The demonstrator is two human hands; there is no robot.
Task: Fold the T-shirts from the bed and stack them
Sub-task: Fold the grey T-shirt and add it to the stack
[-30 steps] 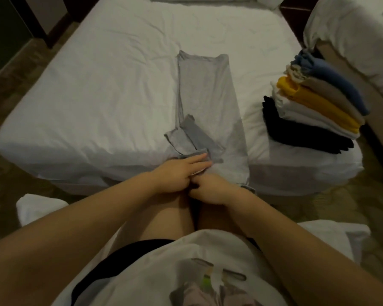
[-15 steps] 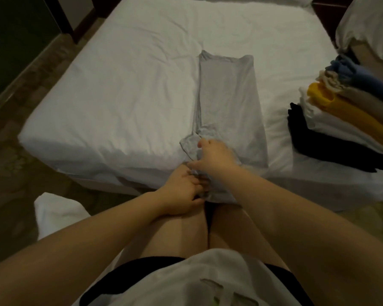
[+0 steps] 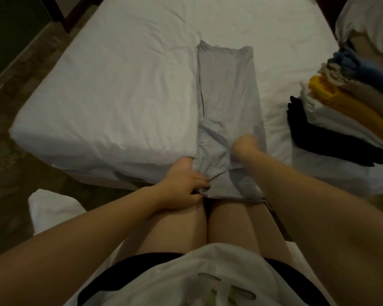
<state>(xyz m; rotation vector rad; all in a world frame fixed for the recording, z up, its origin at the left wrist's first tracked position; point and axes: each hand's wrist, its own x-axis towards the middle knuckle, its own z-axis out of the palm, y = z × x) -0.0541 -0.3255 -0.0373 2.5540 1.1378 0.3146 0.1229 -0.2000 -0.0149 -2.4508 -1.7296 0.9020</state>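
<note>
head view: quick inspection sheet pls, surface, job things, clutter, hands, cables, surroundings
surface: bed, white sheet, lightly wrinkled
job's things: grey shirt folded into a long strip, near end over the bed's edge; stack of folded shirts at right, black at the bottom, blue on top
clutter: nothing seen
grippers: left hand grips the shirt's near left corner; right hand grips its fabric farther up
cables: nothing seen
surroundings: dark floor at left; white bedding top right; white cloth low left
</note>
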